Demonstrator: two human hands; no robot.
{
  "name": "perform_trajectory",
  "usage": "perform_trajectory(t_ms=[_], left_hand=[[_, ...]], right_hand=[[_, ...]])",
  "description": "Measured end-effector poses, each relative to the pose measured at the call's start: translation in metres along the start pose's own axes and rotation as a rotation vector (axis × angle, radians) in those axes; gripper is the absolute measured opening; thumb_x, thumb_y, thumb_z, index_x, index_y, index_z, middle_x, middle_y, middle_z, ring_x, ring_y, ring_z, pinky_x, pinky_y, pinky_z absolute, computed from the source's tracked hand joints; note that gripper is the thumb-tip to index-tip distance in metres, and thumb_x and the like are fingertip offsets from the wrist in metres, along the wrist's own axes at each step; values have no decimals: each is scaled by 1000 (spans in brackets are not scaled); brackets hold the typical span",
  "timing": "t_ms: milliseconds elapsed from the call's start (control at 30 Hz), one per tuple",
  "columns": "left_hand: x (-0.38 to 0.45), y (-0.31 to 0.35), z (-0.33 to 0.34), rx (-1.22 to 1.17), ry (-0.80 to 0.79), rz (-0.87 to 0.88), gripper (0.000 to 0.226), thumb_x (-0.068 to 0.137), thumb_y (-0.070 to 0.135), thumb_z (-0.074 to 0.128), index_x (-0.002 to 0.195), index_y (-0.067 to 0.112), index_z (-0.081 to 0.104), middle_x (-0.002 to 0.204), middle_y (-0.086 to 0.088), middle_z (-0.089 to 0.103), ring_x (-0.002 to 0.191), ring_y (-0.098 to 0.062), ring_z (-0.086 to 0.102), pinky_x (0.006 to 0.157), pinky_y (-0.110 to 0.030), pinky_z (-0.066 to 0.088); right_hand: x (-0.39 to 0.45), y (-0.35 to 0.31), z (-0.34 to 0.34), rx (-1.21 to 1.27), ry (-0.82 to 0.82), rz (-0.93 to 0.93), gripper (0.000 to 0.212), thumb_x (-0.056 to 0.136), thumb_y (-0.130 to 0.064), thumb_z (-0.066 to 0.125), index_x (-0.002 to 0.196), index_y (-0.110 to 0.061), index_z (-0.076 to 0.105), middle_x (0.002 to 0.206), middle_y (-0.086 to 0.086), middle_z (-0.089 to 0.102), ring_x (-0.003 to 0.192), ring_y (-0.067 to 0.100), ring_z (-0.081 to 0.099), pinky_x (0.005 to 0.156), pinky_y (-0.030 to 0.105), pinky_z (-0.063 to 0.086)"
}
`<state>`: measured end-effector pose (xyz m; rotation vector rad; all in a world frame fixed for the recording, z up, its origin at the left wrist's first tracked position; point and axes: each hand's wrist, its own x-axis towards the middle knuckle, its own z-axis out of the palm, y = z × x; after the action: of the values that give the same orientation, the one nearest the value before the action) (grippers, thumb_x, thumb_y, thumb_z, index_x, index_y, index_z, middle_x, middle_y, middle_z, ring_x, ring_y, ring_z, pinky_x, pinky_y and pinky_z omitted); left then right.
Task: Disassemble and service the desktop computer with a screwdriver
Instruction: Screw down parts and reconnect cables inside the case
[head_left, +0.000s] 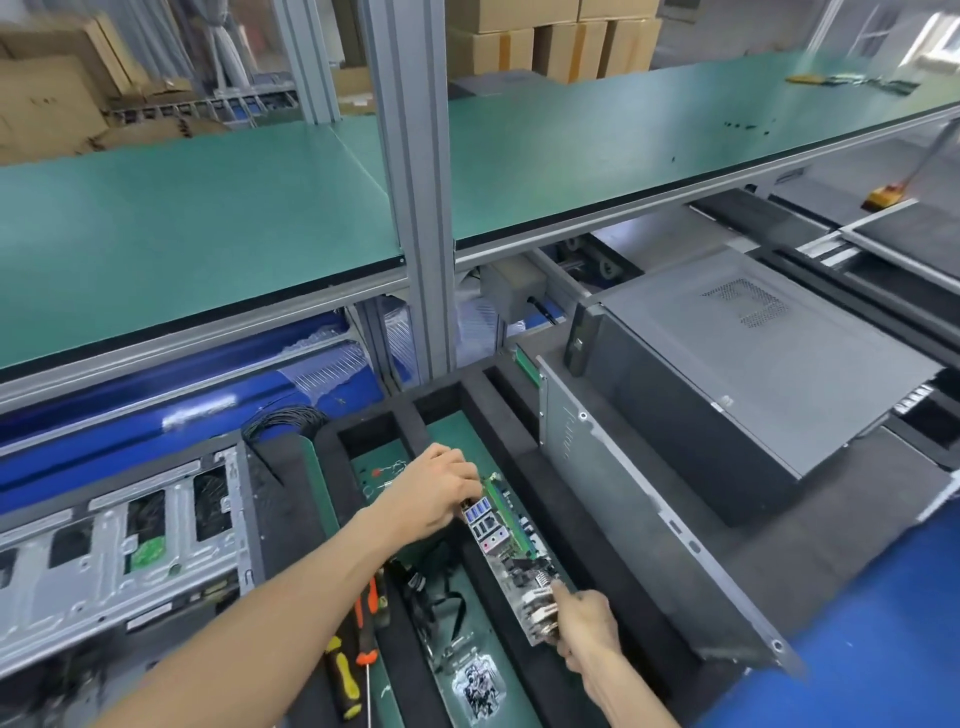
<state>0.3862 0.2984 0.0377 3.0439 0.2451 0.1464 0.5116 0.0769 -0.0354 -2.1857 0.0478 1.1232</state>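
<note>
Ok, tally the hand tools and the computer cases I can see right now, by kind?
Screwdrivers: 2, orange-handled and yellow-handled
Computer cases: 2, open chassis left, closed case right
Motherboards: 1, held in both hands
Total: 5

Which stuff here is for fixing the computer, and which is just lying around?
For the job:
motherboard, held by left hand and right hand
orange screwdriver
yellow screwdriver
open computer case

Just lying about:
cardboard boxes
closed computer case
green shelf
</note>
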Motion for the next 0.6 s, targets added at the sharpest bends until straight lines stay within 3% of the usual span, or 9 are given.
perform_trajectory(t_ms=[33, 100, 200, 333, 600], left_hand=[[-6, 0, 1, -1, -4, -13, 34, 65, -4, 67, 86, 21, 70, 91, 10, 66, 87, -18, 57, 81, -30, 39], [-19, 0, 5, -19, -25, -44, 39, 63, -8, 65, 88, 22, 70, 90, 10, 65, 85, -18, 55, 77, -28, 33], [-29, 5, 10, -31, -70, -89, 41, 71, -9, 57, 96, 20, 69, 97, 5, 64, 91, -21, 52, 79, -30, 30], [-22, 8, 9, -32, -158, -151, 40, 81, -7, 50, 107, 18, 68, 106, 3, 62, 102, -22, 48, 86, -33, 33], [-26, 14, -2, -30, -218, -168, 45, 83, -5, 53, 120, 17, 67, 118, 0, 64, 109, -24, 52, 93, -35, 40]], right_hand=[[-2, 1, 3, -54, 11, -27, 37, 101, -39, 55, 82, -7, 57, 61, 9, 62, 40, 19, 49, 39, 22, 32], [-8, 2, 6, -194, 27, -100, 35, 101, -43, 52, 87, -11, 60, 84, 13, 70, 67, 27, 63, 59, 29, 47], [-16, 0, 5, -432, 81, -141, 44, 101, -51, 44, 117, -15, 64, 124, 14, 66, 112, 33, 63, 89, 36, 49], [-20, -4, 1, -623, 119, -153, 51, 101, -57, 38, 127, -20, 60, 130, 7, 62, 115, 30, 60, 89, 37, 46], [-40, -16, 8, -619, 214, -340, 30, 102, -45, 44, 107, -23, 64, 116, 7, 67, 106, 32, 64, 78, 35, 45]])
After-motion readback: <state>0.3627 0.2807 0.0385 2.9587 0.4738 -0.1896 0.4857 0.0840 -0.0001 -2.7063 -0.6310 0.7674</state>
